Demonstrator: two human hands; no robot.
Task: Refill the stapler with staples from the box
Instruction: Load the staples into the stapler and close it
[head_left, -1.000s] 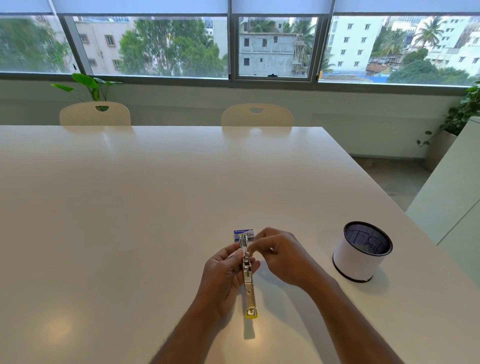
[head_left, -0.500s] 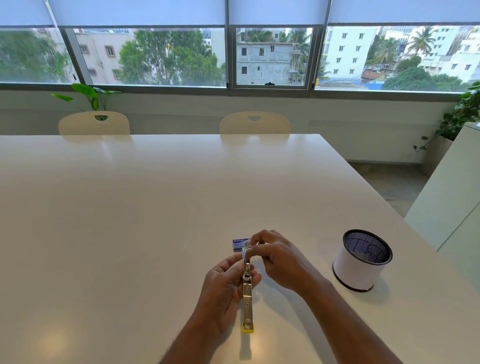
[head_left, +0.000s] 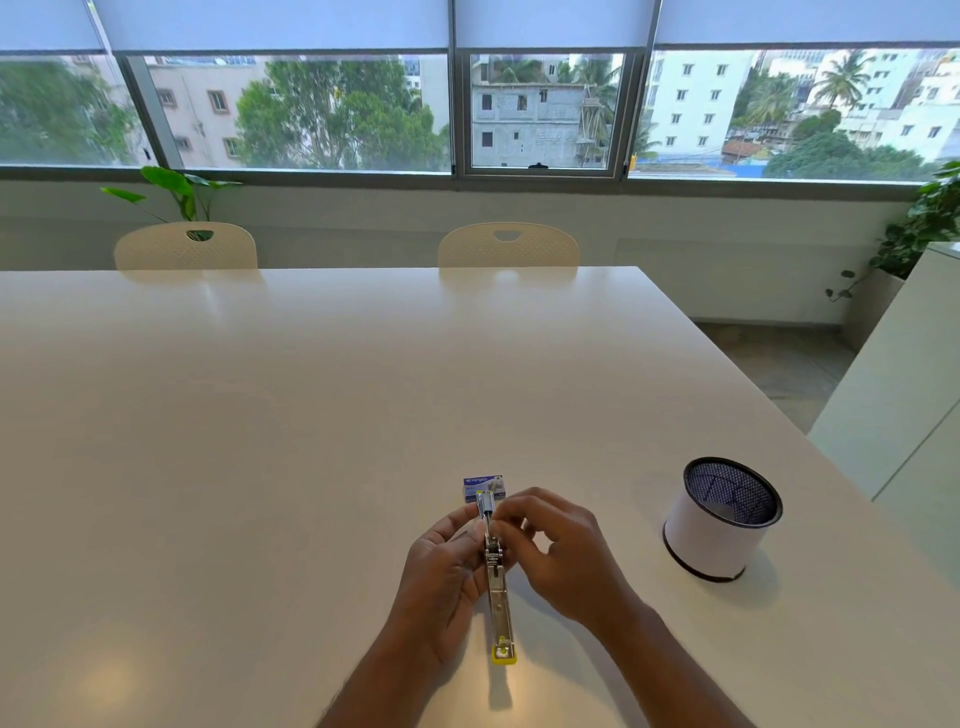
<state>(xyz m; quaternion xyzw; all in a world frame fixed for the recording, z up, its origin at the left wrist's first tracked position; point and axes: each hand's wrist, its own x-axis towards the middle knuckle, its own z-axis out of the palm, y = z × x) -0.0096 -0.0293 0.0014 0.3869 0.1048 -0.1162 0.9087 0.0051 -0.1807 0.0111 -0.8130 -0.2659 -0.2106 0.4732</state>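
A metal stapler (head_left: 497, 597) with a yellow end lies opened flat and lengthwise on the white table (head_left: 260, 441), yellow end toward me. My left hand (head_left: 441, 566) holds its far half from the left. My right hand (head_left: 558, 551) pinches at the top of the stapler's far end from the right; whether staples are between the fingers is too small to tell. A small blue staple box (head_left: 484, 486) lies just beyond the hands, its near edge hidden by the stapler.
A white cylindrical holder with a black mesh inside (head_left: 719, 525) stands to the right of the hands. Two cream chairs (head_left: 506, 244) sit at the table's far edge. The table's right edge runs diagonally beside a white cabinet (head_left: 904, 395).
The view tilted up slightly. My right hand's fingers shifted a little along the stapler's far end; the stapler stays in my left hand at the same spot.
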